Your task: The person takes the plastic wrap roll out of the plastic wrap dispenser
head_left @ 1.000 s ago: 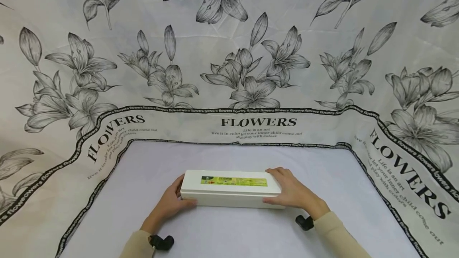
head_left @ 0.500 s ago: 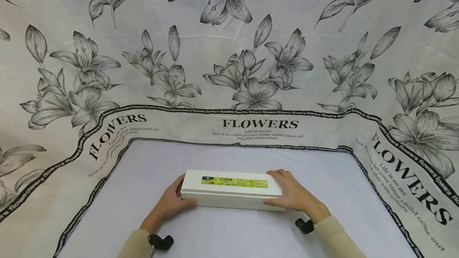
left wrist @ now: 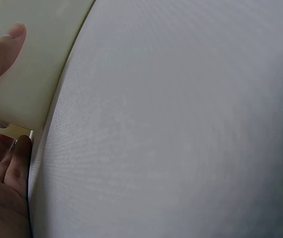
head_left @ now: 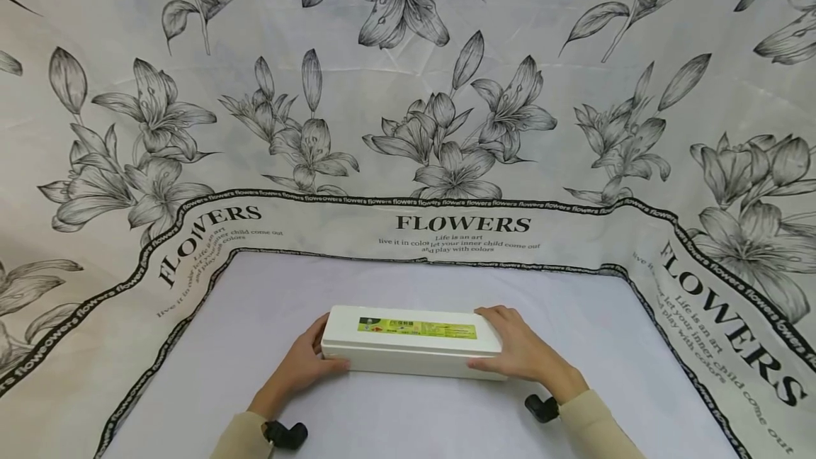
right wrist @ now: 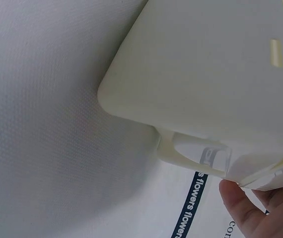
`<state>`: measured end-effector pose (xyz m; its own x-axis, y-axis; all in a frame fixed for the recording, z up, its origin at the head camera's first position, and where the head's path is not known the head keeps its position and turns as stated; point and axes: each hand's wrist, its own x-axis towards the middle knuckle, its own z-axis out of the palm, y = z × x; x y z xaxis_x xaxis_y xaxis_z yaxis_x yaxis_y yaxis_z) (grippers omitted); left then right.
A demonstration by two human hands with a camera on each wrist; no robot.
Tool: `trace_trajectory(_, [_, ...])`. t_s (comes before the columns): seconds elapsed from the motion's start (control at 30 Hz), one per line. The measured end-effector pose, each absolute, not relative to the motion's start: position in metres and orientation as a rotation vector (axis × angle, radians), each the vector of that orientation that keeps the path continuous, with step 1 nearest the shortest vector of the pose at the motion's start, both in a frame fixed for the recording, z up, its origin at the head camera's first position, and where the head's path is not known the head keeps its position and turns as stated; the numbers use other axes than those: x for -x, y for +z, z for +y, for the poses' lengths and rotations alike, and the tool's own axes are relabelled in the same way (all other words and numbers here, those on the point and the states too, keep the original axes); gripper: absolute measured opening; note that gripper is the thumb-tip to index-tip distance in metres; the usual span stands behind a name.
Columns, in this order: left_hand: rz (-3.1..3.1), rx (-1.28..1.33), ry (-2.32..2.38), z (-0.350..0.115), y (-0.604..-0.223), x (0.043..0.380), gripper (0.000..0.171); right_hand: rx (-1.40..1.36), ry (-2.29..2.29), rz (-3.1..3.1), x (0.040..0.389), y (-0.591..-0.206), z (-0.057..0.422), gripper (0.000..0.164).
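Note:
A long white lidded plastic box [head_left: 408,361] lies across the white cloth, its top bearing a yellow-green label [head_left: 417,328]. My left hand [head_left: 302,363] grips the left end, thumb against the front wall and fingers round the end. At the right end my right hand [head_left: 525,353] holds it likewise, thumb in front and fingers reaching over toward the back. In the left wrist view the thumb [left wrist: 5,49] presses the pale wall. The right wrist view shows an open-looped tab [right wrist: 196,153] at the box's end, near the fingers [right wrist: 241,206]. The lid looks closed; the contents are hidden.
White cloth [head_left: 395,423] covers the table. Behind and to both sides hangs a curtain [head_left: 357,112] printed with lilies, with a black-edged "FLOWERS" border [head_left: 462,222]. A black wrist camera [head_left: 287,434] sits below the left wrist, another camera [head_left: 542,408] below the right.
The head view has shifted a little, so the scene sits slightly lower in it. Both hands keep their hold, and the box stays in place on the cloth.

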<state>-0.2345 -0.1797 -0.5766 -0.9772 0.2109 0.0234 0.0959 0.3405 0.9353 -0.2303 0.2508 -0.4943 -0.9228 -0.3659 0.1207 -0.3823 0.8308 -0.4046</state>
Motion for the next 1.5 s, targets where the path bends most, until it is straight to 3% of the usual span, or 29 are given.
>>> trace_trajectory(1.5, [2.502, -0.274, 1.702, -0.1794, -0.5732, 0.2332, 0.113, -0.521, 0.768, -2.897, 0.2257, -0.486, 0.2609, 0.101])
